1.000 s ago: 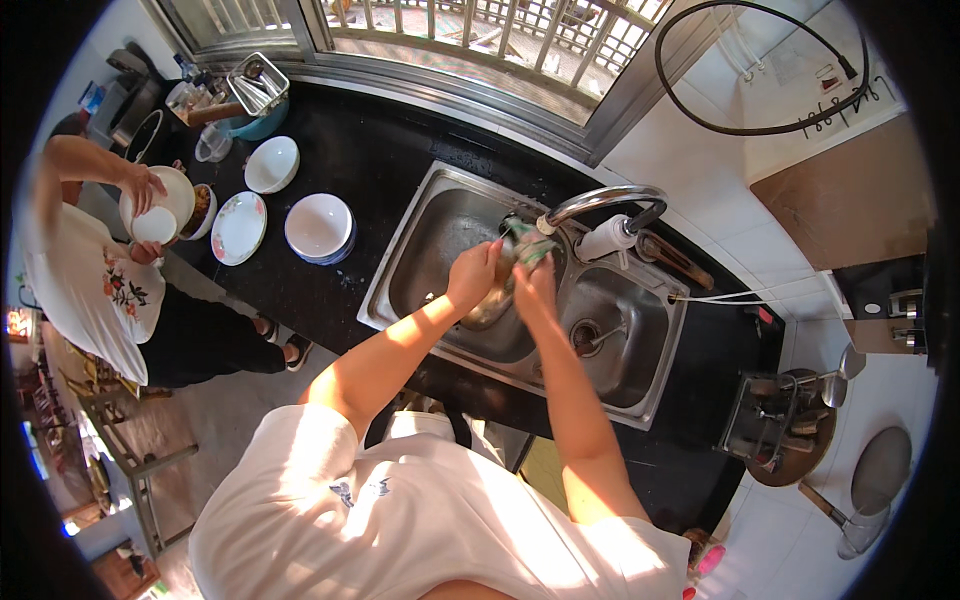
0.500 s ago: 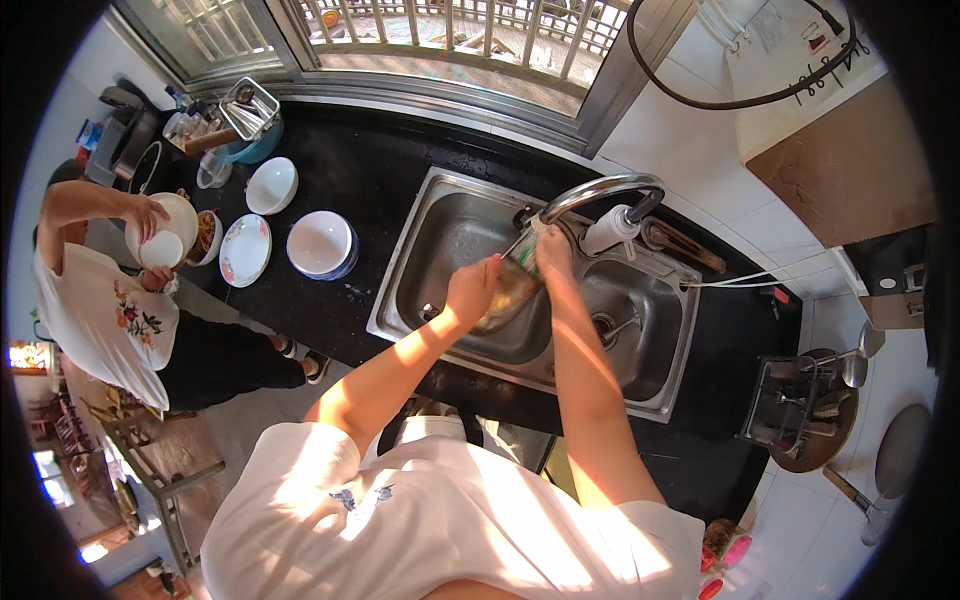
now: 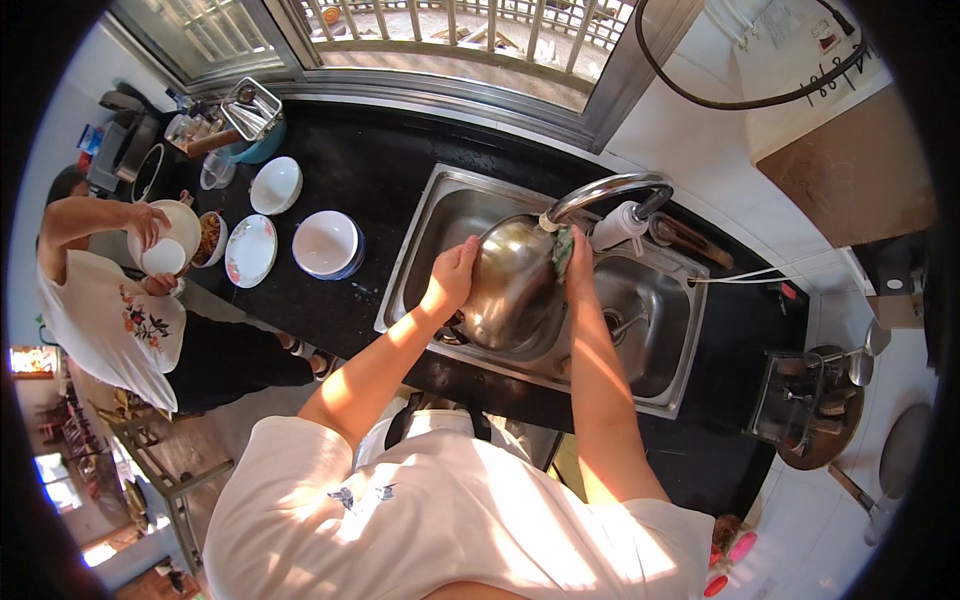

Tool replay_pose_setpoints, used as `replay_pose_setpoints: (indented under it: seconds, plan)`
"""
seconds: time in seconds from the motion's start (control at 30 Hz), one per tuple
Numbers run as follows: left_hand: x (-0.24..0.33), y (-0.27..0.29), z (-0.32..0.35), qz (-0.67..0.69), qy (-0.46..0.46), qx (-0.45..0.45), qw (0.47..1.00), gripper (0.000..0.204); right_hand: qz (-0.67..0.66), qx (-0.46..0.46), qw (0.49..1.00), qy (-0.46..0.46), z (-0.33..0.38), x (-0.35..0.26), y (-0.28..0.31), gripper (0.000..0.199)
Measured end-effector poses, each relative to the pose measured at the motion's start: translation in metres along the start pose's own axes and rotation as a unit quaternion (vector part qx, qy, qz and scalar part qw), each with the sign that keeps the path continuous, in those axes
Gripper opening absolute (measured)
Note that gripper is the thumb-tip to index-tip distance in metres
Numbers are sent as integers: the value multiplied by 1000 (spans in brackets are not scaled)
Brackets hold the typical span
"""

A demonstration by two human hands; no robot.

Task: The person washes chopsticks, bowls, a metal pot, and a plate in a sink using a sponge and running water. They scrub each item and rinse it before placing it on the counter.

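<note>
A shiny round metal basin [image 3: 512, 285] is held tilted over the left bowl of the steel sink [image 3: 425, 215], beneath the curved faucet [image 3: 610, 184]. My left hand [image 3: 455, 272] grips the basin's left rim. On its right side, my right hand [image 3: 578, 262] is closed on a green scrubbing cloth [image 3: 561, 255] pressed against the rim. Part of the cloth is hidden by my fingers. A white filter [image 3: 618, 226] is fitted at the tap, just right of my right hand.
Left of the sink, the black counter [image 3: 385, 150] bears a stack of bowls [image 3: 328, 245], a floral plate [image 3: 251, 251] and a white bowl [image 3: 276, 186]. At the far left, a co-worker [image 3: 110, 290] holds white dishes. A utensil rack [image 3: 785, 400] stands at the right.
The basin has turned, so its broad rounded metal surface now faces up. My hands have moved apart to its two sides. The co-worker's hands stay about the same.
</note>
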State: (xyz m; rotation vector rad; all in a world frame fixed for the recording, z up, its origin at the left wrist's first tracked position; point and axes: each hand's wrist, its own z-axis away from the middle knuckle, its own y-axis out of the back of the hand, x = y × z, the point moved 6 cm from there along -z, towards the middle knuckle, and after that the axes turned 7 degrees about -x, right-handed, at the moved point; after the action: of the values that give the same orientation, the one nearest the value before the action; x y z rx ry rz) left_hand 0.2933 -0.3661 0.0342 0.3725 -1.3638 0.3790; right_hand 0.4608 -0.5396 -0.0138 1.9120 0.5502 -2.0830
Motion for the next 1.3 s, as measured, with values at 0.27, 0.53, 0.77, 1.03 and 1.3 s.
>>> replay_pose_setpoints:
  seconds: [0.27, 0.53, 0.77, 1.03, 1.3]
  plan:
    - [-7, 7, -5, 208, 63, 142, 966, 48, 77, 54, 986, -138, 64, 31, -15, 64]
    - [1, -25, -23, -69, 0, 67, 995, 47, 141, 69, 985, 67, 100, -55, -81, 56]
    - [-1, -48, -17, 140, -18, 1, 990, 43, 484, -18, 855, 186, 52, -106, -102, 35]
    - [-32, -14, -23, 408, 89, 55, 907, 50, 541, -50, 786, 293, 113, -95, -111, 40]
    - [-50, -2, -8, 468, 191, 102, 857, 52, 277, 101, 923, 246, 111, -58, -36, 42]
